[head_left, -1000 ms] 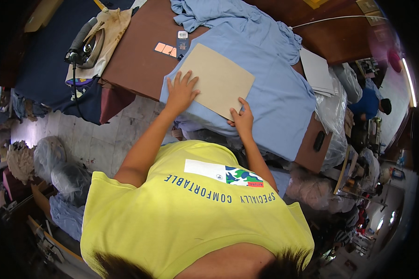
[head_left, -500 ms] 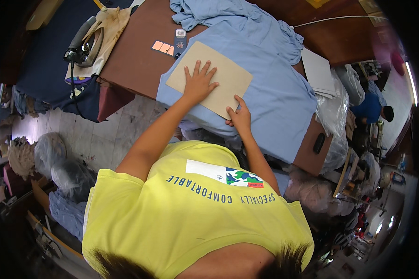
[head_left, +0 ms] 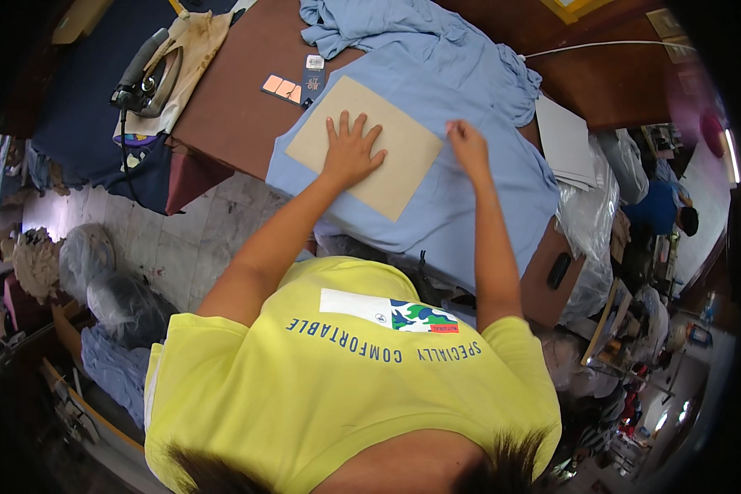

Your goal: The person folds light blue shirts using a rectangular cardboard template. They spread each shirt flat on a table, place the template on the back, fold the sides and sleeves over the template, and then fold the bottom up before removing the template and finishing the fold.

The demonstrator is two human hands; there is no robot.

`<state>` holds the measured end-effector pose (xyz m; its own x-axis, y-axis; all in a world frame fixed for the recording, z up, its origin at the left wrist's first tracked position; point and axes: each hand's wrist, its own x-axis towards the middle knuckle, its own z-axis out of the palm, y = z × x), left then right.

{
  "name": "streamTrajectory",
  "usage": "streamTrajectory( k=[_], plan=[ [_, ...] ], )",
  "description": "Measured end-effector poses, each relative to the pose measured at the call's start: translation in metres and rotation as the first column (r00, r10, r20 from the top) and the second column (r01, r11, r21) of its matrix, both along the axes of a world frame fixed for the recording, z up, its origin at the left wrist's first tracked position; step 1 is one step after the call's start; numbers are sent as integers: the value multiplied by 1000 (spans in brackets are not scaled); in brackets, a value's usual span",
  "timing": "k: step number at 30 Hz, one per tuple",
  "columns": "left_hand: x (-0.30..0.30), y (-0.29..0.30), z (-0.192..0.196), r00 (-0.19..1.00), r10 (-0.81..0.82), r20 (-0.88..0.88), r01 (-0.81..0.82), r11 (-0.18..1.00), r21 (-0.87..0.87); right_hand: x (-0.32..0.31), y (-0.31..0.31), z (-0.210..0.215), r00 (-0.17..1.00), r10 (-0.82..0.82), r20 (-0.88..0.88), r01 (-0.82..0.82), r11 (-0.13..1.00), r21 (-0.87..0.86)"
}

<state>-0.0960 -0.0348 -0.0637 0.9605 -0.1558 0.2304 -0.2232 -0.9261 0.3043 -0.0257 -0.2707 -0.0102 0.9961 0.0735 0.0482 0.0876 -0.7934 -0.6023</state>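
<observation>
A light blue garment [head_left: 502, 206] lies spread over the brown table, its far part bunched in folds. On it rests a flat beige cardboard sheet [head_left: 403, 156], set at a slant. My left hand [head_left: 353, 152] presses on the sheet with fingers spread. Just right of the sheet's right corner, my right hand [head_left: 469, 150] is over the garment, its fingers curled together in a pinch. Whether cloth is caught between those fingertips is too small to make out.
At the left, an iron [head_left: 144, 78] rests on a stained cloth. Labelled tags [head_left: 313, 76] lie on the brown table [head_left: 230, 99] beyond the cardboard. White sheets [head_left: 564, 140] and clear plastic [head_left: 589, 206] are at the right, near a black object [head_left: 558, 269]. A person [head_left: 657, 206] sits farther right.
My right hand has left the cardboard's near edge and moved up and right, to beside its right corner, fingers now curled. My left hand stays on the sheet.
</observation>
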Motion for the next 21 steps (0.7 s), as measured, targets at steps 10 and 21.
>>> streamTrajectory(
  k=[10,21],
  plan=[
    [1,-3,-2,1000,5,5,-5,999,50,178,25,-39,939,-304,159,337,904,-261],
    [5,-10,0,1000,-7,11,7,998,70,144,30,28,985,118,124,-158,339,927]
  ],
)
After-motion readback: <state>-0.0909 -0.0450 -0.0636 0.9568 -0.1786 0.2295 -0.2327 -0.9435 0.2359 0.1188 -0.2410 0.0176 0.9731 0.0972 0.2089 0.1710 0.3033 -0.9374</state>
